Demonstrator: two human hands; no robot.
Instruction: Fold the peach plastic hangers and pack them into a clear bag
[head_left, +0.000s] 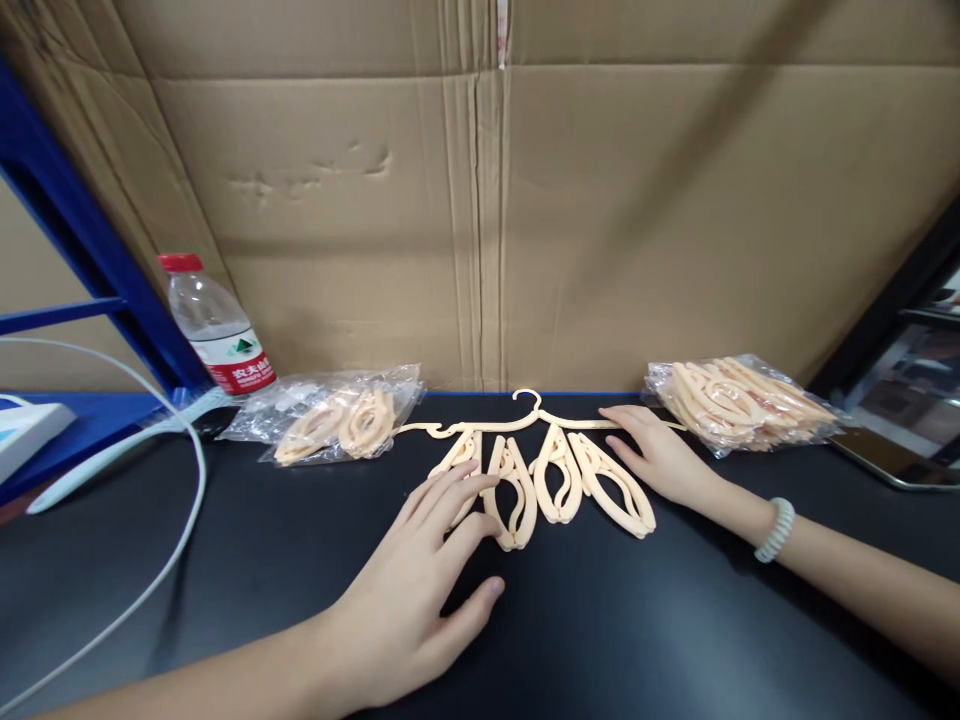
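Observation:
Cream plastic folding hangers lie on the black tabletop. One unfolded hanger (574, 424) is spread wide with its hook toward the cardboard. Below it, several folded hangers are fanned out, among them a folded hanger (528, 500) near the middle and another folded hanger (634, 508) at the right. My left hand (424, 570) is open, its spread fingers over the leftmost folded ones and partly hiding them. My right hand (664, 458) lies across the right arm of the unfolded hanger, fingers stretched out and thumb apart, covering part of that arm.
Clear bags of folded hangers lie at left (367, 420) and right (739, 405). A red-capped water bottle (225, 345) stands at back left. A white cable (199, 500) loops across the left side. A cardboard wall (637, 200) closes off the back. A dark-framed object (900, 430) stands at right.

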